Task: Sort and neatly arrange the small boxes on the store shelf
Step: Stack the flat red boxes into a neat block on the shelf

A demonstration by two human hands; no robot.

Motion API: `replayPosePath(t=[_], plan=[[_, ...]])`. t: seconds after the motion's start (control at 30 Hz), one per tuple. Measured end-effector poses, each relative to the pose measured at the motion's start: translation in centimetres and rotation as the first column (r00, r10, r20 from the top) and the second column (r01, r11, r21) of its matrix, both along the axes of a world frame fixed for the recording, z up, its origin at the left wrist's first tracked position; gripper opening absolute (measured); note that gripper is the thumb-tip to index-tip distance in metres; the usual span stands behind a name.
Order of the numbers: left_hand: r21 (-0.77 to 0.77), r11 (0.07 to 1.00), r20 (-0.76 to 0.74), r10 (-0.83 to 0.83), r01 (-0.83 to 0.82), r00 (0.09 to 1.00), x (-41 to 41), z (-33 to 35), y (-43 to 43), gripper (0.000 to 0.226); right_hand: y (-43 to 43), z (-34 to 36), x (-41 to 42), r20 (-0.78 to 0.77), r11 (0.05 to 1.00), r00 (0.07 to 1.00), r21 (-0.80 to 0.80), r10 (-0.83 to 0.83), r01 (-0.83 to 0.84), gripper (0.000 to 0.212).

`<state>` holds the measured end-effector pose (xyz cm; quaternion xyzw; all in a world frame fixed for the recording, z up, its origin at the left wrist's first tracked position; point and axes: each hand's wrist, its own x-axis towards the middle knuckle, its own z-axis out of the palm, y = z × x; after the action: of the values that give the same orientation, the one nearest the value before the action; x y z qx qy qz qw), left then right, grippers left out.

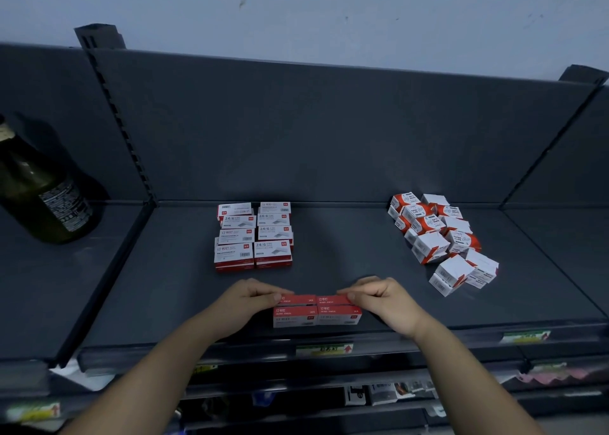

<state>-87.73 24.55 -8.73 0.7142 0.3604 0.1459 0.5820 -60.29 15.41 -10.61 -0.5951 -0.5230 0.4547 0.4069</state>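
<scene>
The block of four staple boxes [317,314] at the shelf [329,266] front is pinched at both ends by curled fingers [271,292]: left hand [250,299] at 9 o'clock, right hand [385,297] at 3. Its long axis is laid 9-to-3; the tidy rows [253,236] are found at 11 o'clock, nearer the left hand.

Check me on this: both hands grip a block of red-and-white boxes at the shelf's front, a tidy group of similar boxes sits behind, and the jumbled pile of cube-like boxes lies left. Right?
No: the head view shows the jumbled pile of white-and-red cube-like boxes on the right. The left hand and right hand do grip the red-and-white block, tidy group behind.
</scene>
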Motion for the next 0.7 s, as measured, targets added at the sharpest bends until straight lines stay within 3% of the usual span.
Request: replayPosePath(t=[0.37,0.7], plan=[[0.043,0.998,-0.098,-0.032,0.036,0.995,-0.6,-1.2,0.8,0.025,-0.1,0.0,0.1,0.003,1.000,1.000,-0.004,-0.001,0.001,0.020],[0.047,0.997,-0.084,-0.052,0.056,0.995,-0.5,-1.4,0.9,0.025,-0.2,0.1,-0.1,-0.002,1.000,1.000,0.016,-0.019,0.019,0.019]])
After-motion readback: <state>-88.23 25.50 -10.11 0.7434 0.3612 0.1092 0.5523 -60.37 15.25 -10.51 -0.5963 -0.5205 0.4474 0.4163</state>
